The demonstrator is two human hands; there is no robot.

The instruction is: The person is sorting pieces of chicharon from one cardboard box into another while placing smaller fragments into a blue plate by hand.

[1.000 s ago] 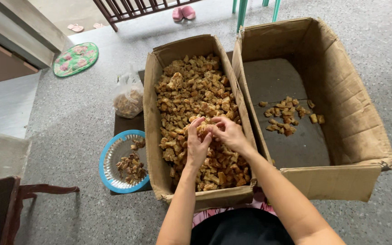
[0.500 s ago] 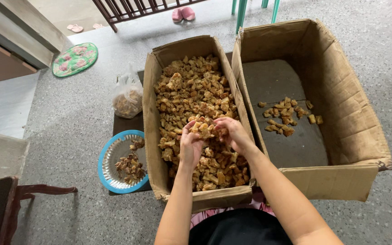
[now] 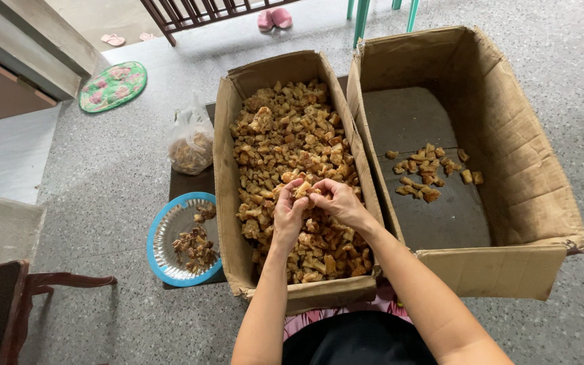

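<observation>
A tall cardboard box (image 3: 228, 169) in front of me is filled with small brown chunks (image 3: 285, 135). Both my hands are over its middle, fingertips together. My left hand (image 3: 288, 211) and my right hand (image 3: 338, 201) pinch one brown chunk (image 3: 303, 189) between them, just above the heap. To the right stands a second, larger cardboard box (image 3: 515, 169) with only a small pile of sorted chunks (image 3: 430, 172) on its dark bottom.
A blue-rimmed plate (image 3: 163, 250) with dark scraps lies left of the full box. Behind it sits a tied clear plastic bag (image 3: 190, 142) of chunks. A dark wooden chair (image 3: 8, 311) is at lower left, a round floral mat (image 3: 111, 86) and pink slippers (image 3: 274, 18) farther off.
My hands have lifted slightly off the heap and drawn closer together, working one chunk between the fingertips. The boxes, plate and bag have not moved.
</observation>
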